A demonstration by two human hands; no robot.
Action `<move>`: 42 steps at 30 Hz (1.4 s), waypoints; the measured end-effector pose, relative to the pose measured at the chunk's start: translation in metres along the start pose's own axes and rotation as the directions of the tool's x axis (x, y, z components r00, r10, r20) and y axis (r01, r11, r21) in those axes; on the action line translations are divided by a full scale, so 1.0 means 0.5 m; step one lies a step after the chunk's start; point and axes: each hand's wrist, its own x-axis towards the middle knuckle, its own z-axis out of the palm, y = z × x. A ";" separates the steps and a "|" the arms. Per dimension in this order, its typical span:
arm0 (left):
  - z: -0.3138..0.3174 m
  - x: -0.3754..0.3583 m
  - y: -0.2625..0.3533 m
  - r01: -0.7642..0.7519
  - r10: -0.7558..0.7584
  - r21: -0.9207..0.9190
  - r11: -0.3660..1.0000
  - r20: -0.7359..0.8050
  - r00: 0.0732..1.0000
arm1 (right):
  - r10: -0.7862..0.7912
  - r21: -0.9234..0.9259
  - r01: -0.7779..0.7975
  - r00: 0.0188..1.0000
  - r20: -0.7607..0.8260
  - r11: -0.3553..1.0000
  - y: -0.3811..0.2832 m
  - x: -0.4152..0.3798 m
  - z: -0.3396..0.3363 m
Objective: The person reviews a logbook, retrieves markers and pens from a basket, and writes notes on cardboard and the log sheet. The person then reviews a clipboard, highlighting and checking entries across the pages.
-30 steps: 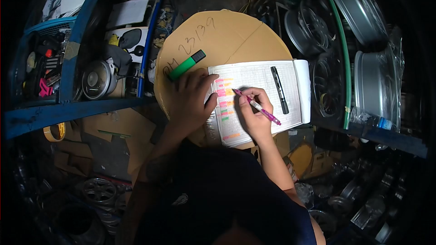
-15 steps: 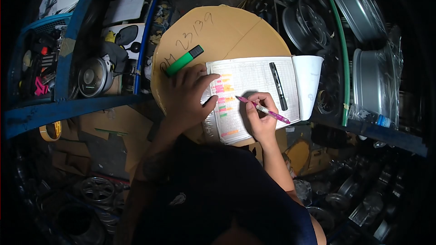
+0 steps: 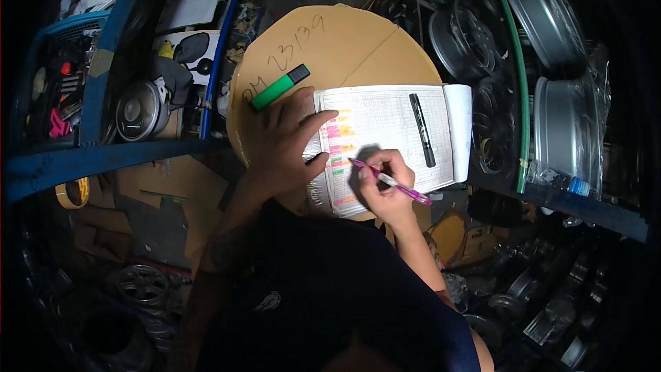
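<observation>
An open logbook (image 3: 385, 124) with ruled pages and pink, orange and green marks down its left side lies on a round cardboard sheet (image 3: 358, 41). My right hand (image 3: 389, 182) grips a purple and white pen (image 3: 394, 184), its tip close to the coloured rows. My left hand (image 3: 289, 141) lies spread along the book's left edge, thumb and forefinger apart on the page. A black marker (image 3: 422, 129) rests across the right part of the page. Beyond my left fingers lies a green highlighter (image 3: 275, 91) with a dark cap, on the cardboard.
Metal wheel rims (image 3: 568, 117) stand on the right-hand rack behind a green post (image 3: 513, 83). At the left are a blue shelf frame (image 3: 113, 62) with tools and parts, and a roll of yellow tape (image 3: 72, 193). More wheels (image 3: 143, 285) lie below on the left.
My right hand with the pen has shifted a little left and down the page. The raised page at the book's right has curled further over. My left hand keeps its place.
</observation>
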 end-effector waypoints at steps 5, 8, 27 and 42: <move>0.003 0.000 -0.011 -0.023 0.023 -0.013 1.000 0.041 0.999 | -0.064 -0.050 0.067 0.997 0.049 0.997 -0.021 0.019 0.041; -0.001 0.001 -0.023 -0.063 0.065 -0.051 0.997 0.050 0.997 | -0.101 -0.029 0.104 0.992 0.078 0.994 -0.018 0.035 0.051; 0.002 0.002 -0.023 -0.012 0.020 -0.124 0.992 0.060 0.998 | -0.139 -0.066 0.149 0.980 0.144 0.987 -0.001 0.050 0.059; -0.001 0.001 -0.025 -0.022 0.029 -0.136 0.990 0.050 0.998 | -0.108 -0.054 0.116 0.985 0.135 0.992 0.002 0.050 0.056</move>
